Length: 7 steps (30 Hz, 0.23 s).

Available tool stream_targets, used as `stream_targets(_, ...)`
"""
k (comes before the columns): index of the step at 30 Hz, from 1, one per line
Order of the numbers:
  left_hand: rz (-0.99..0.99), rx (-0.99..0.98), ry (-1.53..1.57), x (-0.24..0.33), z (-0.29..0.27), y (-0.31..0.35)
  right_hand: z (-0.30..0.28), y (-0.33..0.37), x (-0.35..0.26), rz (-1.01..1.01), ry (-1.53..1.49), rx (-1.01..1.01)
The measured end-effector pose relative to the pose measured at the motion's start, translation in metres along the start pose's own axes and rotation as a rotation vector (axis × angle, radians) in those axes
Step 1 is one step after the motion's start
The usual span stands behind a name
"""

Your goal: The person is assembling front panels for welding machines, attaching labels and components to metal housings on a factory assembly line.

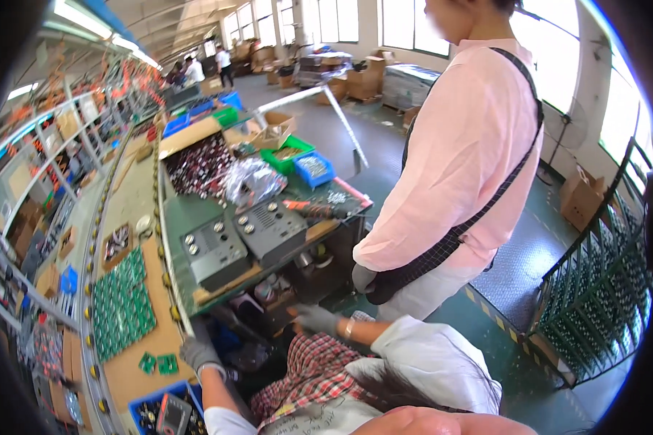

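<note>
My left hand [199,353], in a grey glove, rests with its fingers laid at the near edge of the conveyor line, holding nothing that I can see. Two loose green circuit boards [157,364] lie just left of it, below a larger panel of green boards [123,303]. My right hand [318,320], also gloved with bare fingertips, hovers in front of my red plaid apron [313,362]. Its fingers stretch out to the left, and nothing shows in them. Beyond my hands, two dark grey metal housings with knobs [214,250] [270,228] stand on the green workbench [189,205].
A co-worker in a pink shirt [457,138] stands at the bench's right end. A blue bin [134,409] with parts and a handheld meter [174,415] sits lower left. Small parts [198,165], a plastic bag [254,181] and an orange-black tool [315,209] lie behind the housings. A rack [595,319] stands right.
</note>
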<state>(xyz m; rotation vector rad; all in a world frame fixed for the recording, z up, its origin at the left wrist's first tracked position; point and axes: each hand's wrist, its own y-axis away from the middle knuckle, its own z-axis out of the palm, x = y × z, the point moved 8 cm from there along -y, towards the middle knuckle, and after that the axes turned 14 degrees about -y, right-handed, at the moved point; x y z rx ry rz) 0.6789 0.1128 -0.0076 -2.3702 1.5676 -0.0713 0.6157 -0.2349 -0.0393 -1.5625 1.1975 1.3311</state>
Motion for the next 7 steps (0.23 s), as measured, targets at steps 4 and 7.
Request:
stream_targets(4,-0.011,0.022,-0.013,0.010,-0.010,-0.009,-0.072,0.159,0.104,0.582,-0.062,0.381)
stream_targets(7,0.102,0.141,-0.226,0.032,-0.022,-0.003,-0.080,0.266,0.166,0.984,0.046,0.402)
